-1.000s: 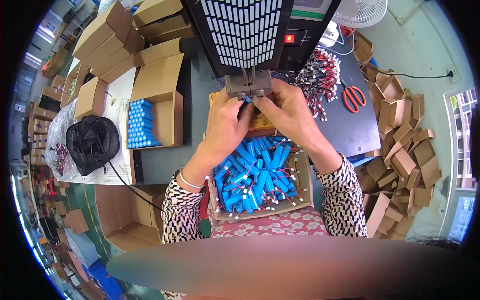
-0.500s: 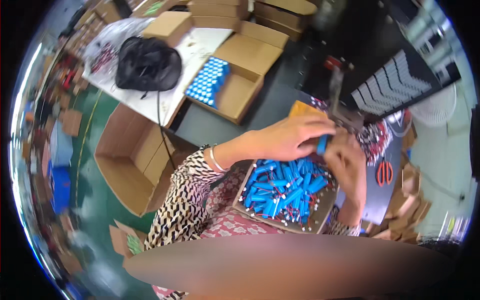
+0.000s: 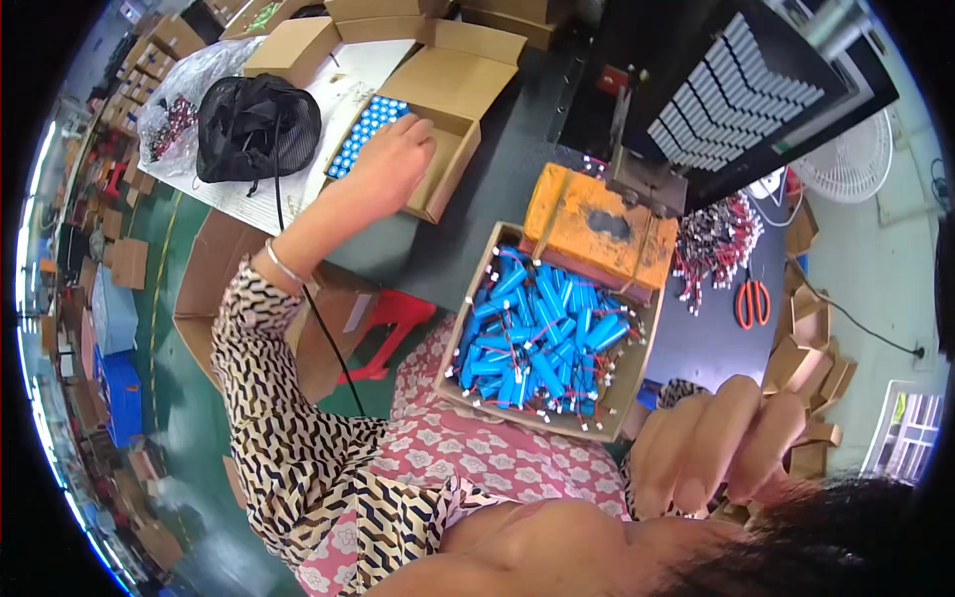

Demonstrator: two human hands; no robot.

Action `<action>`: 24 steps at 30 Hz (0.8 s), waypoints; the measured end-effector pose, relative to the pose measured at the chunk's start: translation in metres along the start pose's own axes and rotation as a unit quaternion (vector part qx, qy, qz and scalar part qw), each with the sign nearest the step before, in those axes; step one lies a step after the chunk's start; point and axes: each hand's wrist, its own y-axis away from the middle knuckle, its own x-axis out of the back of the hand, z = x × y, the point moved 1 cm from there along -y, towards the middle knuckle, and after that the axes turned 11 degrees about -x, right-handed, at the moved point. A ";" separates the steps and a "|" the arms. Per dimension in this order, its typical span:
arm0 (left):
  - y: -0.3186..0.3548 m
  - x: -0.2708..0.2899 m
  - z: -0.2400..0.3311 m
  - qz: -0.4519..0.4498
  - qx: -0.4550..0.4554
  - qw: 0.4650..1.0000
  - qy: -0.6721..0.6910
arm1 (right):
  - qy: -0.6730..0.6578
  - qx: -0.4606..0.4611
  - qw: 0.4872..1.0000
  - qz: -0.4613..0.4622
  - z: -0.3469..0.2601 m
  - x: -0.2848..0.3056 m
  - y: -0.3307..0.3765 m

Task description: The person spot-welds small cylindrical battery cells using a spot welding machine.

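Observation:
My left hand (image 3: 390, 167) reaches over an open cardboard box (image 3: 453, 184) at the far side. Its fingers curl down at the end of the rows of blue battery cells (image 3: 360, 134); whatever they grip is hidden. At the near right, my right hand (image 3: 716, 443) is raised with its fingers curled, and I cannot make out anything in them. Between my arms, against my lap, a shallow carton (image 3: 476, 400) holds a heap of blue wired batteries (image 3: 547, 333) with small white connectors. Behind it stands a worn orange block (image 3: 602, 224) beneath a metal machine head (image 3: 647, 184).
Red-handled scissors (image 3: 753, 303) lie right of a bundle of wired connectors (image 3: 718, 244). A black machine panel (image 3: 741, 95) and a white fan (image 3: 846, 159) stand at the far right. A black mesh bag (image 3: 257, 129) sits left, above a red stool (image 3: 393, 323).
My left hand has moved from the orange block to the far-left box of cells. My right hand has come back from the block, toward me. The view has shifted slightly.

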 end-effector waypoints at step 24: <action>-0.032 -0.082 -0.001 -0.475 0.048 0.772 -0.419 | -0.088 -0.162 0.956 0.230 -0.025 -0.063 -0.008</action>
